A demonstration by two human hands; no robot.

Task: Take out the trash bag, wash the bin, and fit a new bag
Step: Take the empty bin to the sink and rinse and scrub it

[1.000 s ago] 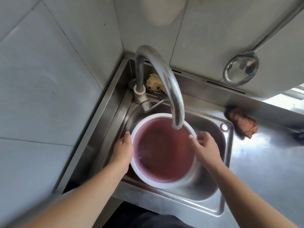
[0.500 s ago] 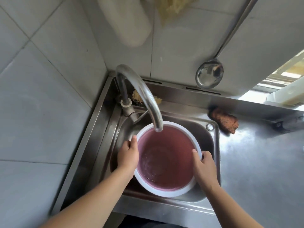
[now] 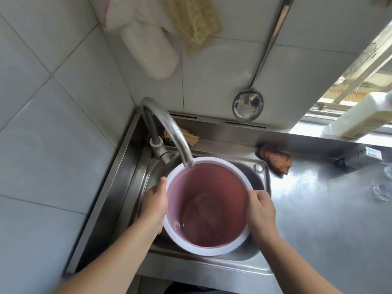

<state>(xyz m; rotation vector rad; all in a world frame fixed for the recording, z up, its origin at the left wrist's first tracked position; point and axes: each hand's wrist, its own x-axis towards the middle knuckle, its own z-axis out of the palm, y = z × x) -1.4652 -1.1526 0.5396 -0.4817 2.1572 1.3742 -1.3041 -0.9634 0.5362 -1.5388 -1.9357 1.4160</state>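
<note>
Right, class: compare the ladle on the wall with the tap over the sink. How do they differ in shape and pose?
The ladle hangs from the tiled wall with a straight, thin handle; the tap stands up from the sink edge and curves in a thick arch. The ladle ends in a round bowl; the tap ends in an open spout over the bin. Both are shiny metal.

No readable text, labels or numbers on anything visible.

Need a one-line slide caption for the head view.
Both hands, left and right, hold a pink bin under the faucet.
</note>
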